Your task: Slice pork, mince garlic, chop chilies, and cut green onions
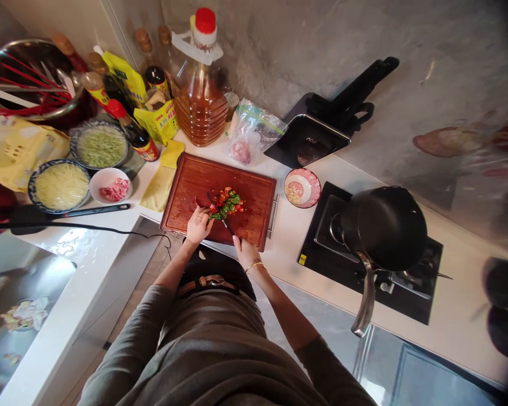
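Head view: I see the right hand (249, 254) closed around a knife (227, 226); whether the left hand (198, 225) pinches anything (too small from here) I cannot tell. On the wooden cutting board (195, 175), the red and green peppers (231, 203) look mostly chopped, some larger pieces left.

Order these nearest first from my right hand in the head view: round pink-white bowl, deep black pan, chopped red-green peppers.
1. Chopped peppers: forward-left, on the red-brown wooden board.
2. Pink-white bowl: forward and right.
3. Black pan: farther right.
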Action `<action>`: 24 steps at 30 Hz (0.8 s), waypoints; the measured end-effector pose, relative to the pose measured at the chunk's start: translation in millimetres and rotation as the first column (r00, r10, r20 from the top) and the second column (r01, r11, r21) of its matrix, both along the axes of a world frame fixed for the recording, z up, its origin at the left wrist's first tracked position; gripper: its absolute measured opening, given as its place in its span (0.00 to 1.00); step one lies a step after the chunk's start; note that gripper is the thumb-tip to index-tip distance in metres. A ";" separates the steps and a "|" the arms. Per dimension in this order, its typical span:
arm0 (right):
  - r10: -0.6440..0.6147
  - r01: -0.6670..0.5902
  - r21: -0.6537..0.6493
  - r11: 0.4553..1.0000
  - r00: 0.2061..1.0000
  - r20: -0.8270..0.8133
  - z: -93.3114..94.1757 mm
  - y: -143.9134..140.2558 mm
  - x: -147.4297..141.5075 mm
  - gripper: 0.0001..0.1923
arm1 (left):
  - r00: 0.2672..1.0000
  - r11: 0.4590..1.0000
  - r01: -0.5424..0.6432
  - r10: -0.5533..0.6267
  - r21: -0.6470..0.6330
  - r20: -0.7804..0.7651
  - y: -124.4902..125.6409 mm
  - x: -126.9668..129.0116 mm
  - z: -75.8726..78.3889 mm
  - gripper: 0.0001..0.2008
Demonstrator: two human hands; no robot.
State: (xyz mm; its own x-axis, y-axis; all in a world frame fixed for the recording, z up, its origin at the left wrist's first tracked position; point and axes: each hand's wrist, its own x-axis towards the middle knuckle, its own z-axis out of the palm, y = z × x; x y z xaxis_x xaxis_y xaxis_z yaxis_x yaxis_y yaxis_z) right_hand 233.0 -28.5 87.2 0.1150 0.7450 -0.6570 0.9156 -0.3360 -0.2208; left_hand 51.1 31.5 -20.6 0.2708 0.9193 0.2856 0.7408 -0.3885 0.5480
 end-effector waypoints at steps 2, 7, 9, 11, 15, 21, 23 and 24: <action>0.001 0.000 -0.046 0.999 1.000 0.006 6.6 0.5 -1.5 0.27 | 1.000 1.000 -0.011 0.011 0.017 -0.002 0.3 1.7 -3.6 0.09; 0.006 -0.005 -0.113 0.994 1.000 0.010 14.2 5.0 -3.7 0.28 | 1.000 0.999 -0.011 0.011 0.035 0.000 1.2 3.7 -9.0 0.08; 0.001 0.001 -0.132 0.991 1.000 0.020 7.0 8.6 -6.9 0.29 | 1.000 0.999 -0.013 0.013 0.030 0.018 1.5 3.4 -9.6 0.08; 0.001 0.002 -0.125 0.992 1.000 0.023 -6.5 11.0 -9.6 0.28 | 0.999 1.000 -0.013 0.012 0.019 0.037 1.8 3.2 -9.4 0.07; -0.004 0.007 0.047 0.999 0.999 -0.054 -36.5 9.1 -6.2 0.22 | 0.999 1.000 -0.022 0.022 -0.003 0.048 1.8 3.5 -7.9 0.08; -0.033 0.043 0.095 0.995 0.994 -0.101 -35.4 3.5 5.0 0.27 | 0.997 0.998 -0.039 0.042 -0.042 0.062 -0.2 4.2 -6.9 0.09; -0.018 0.026 0.098 0.995 0.996 -0.082 -26.0 3.3 6.0 0.27 | 0.997 0.998 -0.040 0.043 -0.056 0.059 -0.5 4.0 -7.4 0.09; -0.008 0.014 0.087 0.996 0.998 -0.070 -21.4 3.3 6.3 0.27 | 0.997 0.997 -0.040 0.044 -0.061 0.057 -0.5 3.9 -7.5 0.09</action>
State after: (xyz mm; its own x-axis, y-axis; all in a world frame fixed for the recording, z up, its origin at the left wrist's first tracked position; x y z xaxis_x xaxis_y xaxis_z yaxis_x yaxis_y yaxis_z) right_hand 239.3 -25.2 65.8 0.0801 0.7990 -0.5960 0.8932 -0.3229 -0.3129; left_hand 55.0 31.0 -28.2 0.2159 0.9454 0.2442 0.7221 -0.3230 0.6117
